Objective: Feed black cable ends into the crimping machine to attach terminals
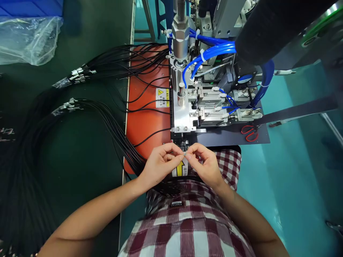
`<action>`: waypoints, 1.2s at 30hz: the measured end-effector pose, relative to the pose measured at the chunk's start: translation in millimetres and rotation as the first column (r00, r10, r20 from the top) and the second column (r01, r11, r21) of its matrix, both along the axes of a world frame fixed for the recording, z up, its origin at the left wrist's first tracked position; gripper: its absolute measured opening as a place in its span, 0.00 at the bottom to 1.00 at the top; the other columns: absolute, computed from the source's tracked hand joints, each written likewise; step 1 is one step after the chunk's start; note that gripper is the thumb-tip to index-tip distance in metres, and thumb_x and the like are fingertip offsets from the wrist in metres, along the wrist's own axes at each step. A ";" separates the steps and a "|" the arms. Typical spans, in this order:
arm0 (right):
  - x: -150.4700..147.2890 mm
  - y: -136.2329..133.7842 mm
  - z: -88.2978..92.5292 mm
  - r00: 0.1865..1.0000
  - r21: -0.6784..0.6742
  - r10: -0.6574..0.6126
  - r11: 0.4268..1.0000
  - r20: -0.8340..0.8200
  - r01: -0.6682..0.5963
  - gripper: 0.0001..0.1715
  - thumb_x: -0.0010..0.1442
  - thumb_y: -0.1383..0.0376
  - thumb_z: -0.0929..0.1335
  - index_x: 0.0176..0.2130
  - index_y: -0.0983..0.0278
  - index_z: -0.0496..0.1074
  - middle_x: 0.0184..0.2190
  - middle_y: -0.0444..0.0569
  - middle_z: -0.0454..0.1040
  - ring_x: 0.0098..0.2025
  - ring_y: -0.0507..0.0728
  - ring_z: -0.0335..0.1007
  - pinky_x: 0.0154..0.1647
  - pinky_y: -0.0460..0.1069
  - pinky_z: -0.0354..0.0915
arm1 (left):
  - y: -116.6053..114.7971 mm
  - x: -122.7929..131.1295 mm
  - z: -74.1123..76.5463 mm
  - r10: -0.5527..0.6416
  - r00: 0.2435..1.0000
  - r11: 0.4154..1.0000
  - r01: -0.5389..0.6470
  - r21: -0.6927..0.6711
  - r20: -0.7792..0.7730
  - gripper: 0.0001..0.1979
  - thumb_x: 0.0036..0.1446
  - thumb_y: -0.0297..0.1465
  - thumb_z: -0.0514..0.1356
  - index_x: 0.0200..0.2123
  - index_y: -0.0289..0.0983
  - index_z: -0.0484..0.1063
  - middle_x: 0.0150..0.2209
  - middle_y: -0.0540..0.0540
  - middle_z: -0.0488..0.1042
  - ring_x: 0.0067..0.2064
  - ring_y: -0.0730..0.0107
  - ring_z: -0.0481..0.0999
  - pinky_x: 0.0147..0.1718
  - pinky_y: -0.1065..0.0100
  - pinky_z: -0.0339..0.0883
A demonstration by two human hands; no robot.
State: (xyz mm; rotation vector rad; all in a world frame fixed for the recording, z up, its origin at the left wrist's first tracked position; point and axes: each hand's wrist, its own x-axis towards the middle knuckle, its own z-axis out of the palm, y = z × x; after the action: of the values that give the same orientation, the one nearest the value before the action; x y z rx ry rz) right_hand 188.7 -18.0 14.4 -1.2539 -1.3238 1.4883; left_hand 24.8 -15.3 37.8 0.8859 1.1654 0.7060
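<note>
One slim, pale piece (184, 154) sat where the fingertips met, in front of the machine (184, 103), at its near edge and above a white label (182, 170) with a yellow arrow; it was so small and so covered by the fingers that its exact form could not be told. Left hand (160, 165) and right hand (205, 165) each pinched at it between thumb and index finger, tips almost touching, the other fingers curled. Both forearms slanted inward from the lower corners, elbows wide. The piece seemed to lie with its long axis roughly crosswise, from one hand to the other, though which end was which could not be made out. Thin black cables (114, 123) curved from the dark green surface (80, 153) over the orange plate (147, 123), their near bundle sloping down and rightward to pass beneath the left wrist, while others pointed right, into the machine's left side.
</note>
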 end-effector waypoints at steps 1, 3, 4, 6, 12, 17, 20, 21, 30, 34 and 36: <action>-0.6 -0.6 -0.2 1.000 -0.016 -0.006 1.000 -0.007 0.006 0.06 0.60 0.65 0.68 0.30 0.63 0.68 0.25 0.41 0.64 0.26 0.49 0.57 0.27 0.46 0.55 | -0.3 -0.1 0.1 0.007 1.000 1.000 -0.007 0.000 0.006 0.11 0.55 0.35 0.63 0.32 0.32 0.69 0.16 0.57 0.60 0.18 0.84 0.56 0.16 0.79 0.47; -1.6 -1.9 -1.1 0.999 -0.052 -0.008 0.999 -0.035 0.006 0.07 0.61 0.64 0.68 0.31 0.63 0.68 0.25 0.40 0.64 0.25 0.48 0.56 0.26 0.46 0.55 | -0.8 -0.3 -0.2 0.018 1.000 1.000 -0.018 0.001 0.011 0.11 0.55 0.35 0.63 0.32 0.32 0.69 0.16 0.57 0.61 0.18 0.83 0.57 0.16 0.79 0.48; -2.0 -2.5 -1.8 0.999 -0.070 -0.007 0.998 -0.052 0.003 0.07 0.61 0.63 0.68 0.31 0.63 0.68 0.24 0.40 0.63 0.24 0.48 0.55 0.26 0.46 0.54 | -1.1 -0.4 -0.6 0.022 1.000 1.000 -0.022 0.002 0.012 0.11 0.55 0.36 0.63 0.33 0.32 0.70 0.16 0.56 0.61 0.18 0.83 0.57 0.16 0.79 0.49; -3.0 -3.3 -3.0 0.997 -0.094 -0.012 0.996 -0.079 0.004 0.08 0.61 0.62 0.67 0.32 0.63 0.67 0.24 0.39 0.62 0.23 0.48 0.55 0.25 0.46 0.54 | -1.4 -0.7 -2.0 0.031 0.999 0.999 -0.031 0.011 0.017 0.11 0.55 0.35 0.63 0.33 0.32 0.70 0.16 0.56 0.62 0.18 0.83 0.59 0.17 0.79 0.50; -5.0 -3.9 -3.7 0.995 -0.132 -0.022 0.991 -0.096 0.009 0.10 0.61 0.60 0.67 0.31 0.63 0.66 0.23 0.39 0.61 0.23 0.48 0.54 0.23 0.45 0.54 | -3.4 -1.5 -5.8 0.057 0.998 0.998 -0.057 0.020 0.029 0.11 0.56 0.35 0.64 0.35 0.33 0.70 0.17 0.56 0.62 0.18 0.82 0.59 0.17 0.78 0.51; -4.6 -6.8 -5.3 0.999 -0.037 -0.050 0.998 0.001 0.050 0.10 0.63 0.60 0.66 0.31 0.63 0.68 0.26 0.42 0.63 0.25 0.49 0.57 0.27 0.46 0.57 | -4.1 -2.2 -5.7 0.068 0.998 0.998 -0.068 -0.014 -0.008 0.11 0.55 0.36 0.65 0.33 0.33 0.71 0.17 0.56 0.61 0.18 0.83 0.57 0.17 0.78 0.49; -2.6 -7.8 -7.2 0.998 -0.056 -0.059 0.997 -0.022 0.057 0.09 0.64 0.60 0.65 0.35 0.62 0.68 0.25 0.42 0.64 0.25 0.49 0.57 0.26 0.46 0.58 | -3.3 -2.9 -5.9 0.092 0.996 0.994 -0.091 -0.052 0.013 0.12 0.55 0.37 0.64 0.32 0.33 0.70 0.15 0.57 0.59 0.17 0.83 0.54 0.17 0.77 0.48; -1.8 -7.7 -7.5 0.998 -0.068 -0.055 0.996 -0.029 0.053 0.09 0.64 0.59 0.65 0.36 0.62 0.69 0.25 0.42 0.64 0.24 0.49 0.57 0.25 0.46 0.57 | -3.0 -3.0 -6.0 0.097 0.995 0.994 -0.095 -0.061 0.022 0.12 0.55 0.38 0.64 0.32 0.34 0.70 0.15 0.58 0.59 0.17 0.83 0.54 0.17 0.77 0.47; 0.3 -6.7 -7.3 0.948 0.372 -0.102 0.928 0.300 -0.018 0.04 0.61 0.67 0.67 0.33 0.62 0.69 0.28 0.45 0.71 0.29 0.52 0.65 0.32 0.50 0.60 | -2.7 -3.0 -6.6 0.081 0.997 0.995 -0.081 -0.054 -0.007 0.13 0.56 0.38 0.63 0.33 0.34 0.69 0.15 0.58 0.58 0.17 0.83 0.54 0.17 0.77 0.47; 4.4 -8.3 -11.8 0.823 0.616 -0.232 0.769 0.519 -0.171 0.04 0.60 0.69 0.68 0.37 0.61 0.72 0.31 0.47 0.77 0.31 0.54 0.69 0.34 0.52 0.57 | -1.8 -2.9 -5.2 0.069 0.997 0.996 -0.071 -0.046 -0.040 0.14 0.55 0.39 0.63 0.33 0.33 0.69 0.15 0.57 0.59 0.17 0.82 0.55 0.16 0.77 0.48; 6.3 -8.5 -13.4 0.777 0.667 -0.291 0.714 0.558 -0.211 0.06 0.60 0.68 0.68 0.39 0.59 0.73 0.32 0.47 0.78 0.32 0.54 0.71 0.33 0.52 0.56 | -1.3 -2.6 -4.0 0.064 0.997 0.997 -0.067 -0.048 -0.048 0.14 0.55 0.40 0.64 0.33 0.33 0.69 0.15 0.57 0.59 0.17 0.82 0.55 0.16 0.77 0.48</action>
State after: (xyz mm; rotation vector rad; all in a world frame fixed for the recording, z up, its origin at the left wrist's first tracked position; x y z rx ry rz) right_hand 195.0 -26.5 0.9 -1.2555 -2.0269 0.3512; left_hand 22.2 -16.6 33.8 0.8290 1.2528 0.7096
